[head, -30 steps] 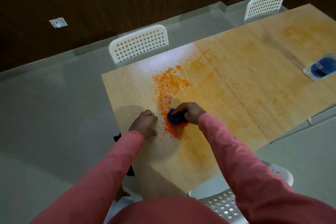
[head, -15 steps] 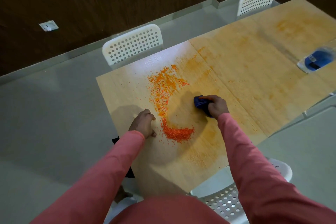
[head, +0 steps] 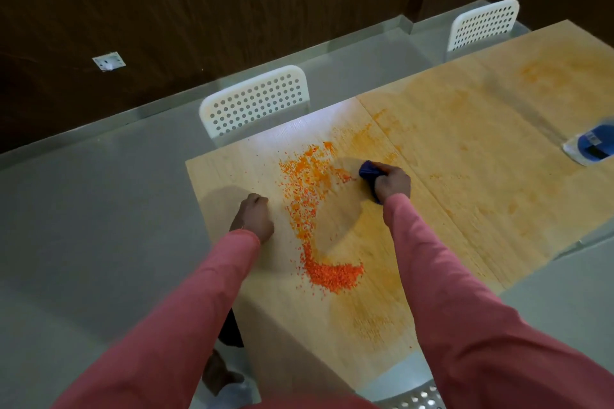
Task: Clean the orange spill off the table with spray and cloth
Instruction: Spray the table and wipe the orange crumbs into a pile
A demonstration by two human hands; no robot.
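On the pale wooden table [head: 465,183], the widest feature is the faint orange smear film that covers the right-hand panels, while the orange spill [head: 309,196] proper lies on the left panel as a scatter of granules running down into a dense crescent-shaped heap [head: 334,272] near my edge. Compared with one second ago, my right hand [head: 393,181] has moved from the near end of the spill, where it pressed the granules together, up and out to the far right margin of the scatter; the heap it left behind is now separate from the hand. I judge this to mean that one gathering stroke is complete and the next one starts from the far side, so the loose upper scatter is the remaining work. My right hand grips the blue cloth [head: 368,173], bunched under curled fingers and touching the table just beside the outermost granules. My left hand [head: 254,217] rests on the table to the left of the spill with fingers curled under, holding nothing, unchanged in place. A blue and white object [head: 589,149], blurred at the right edge of the table, may be the spray; I cannot tell. Two white perforated chairs stand at the far side, one [head: 255,100] directly behind the spill and one [head: 481,23] further right. Nothing lies between cloth and granules; the risk is sweeping granules off the near edge.
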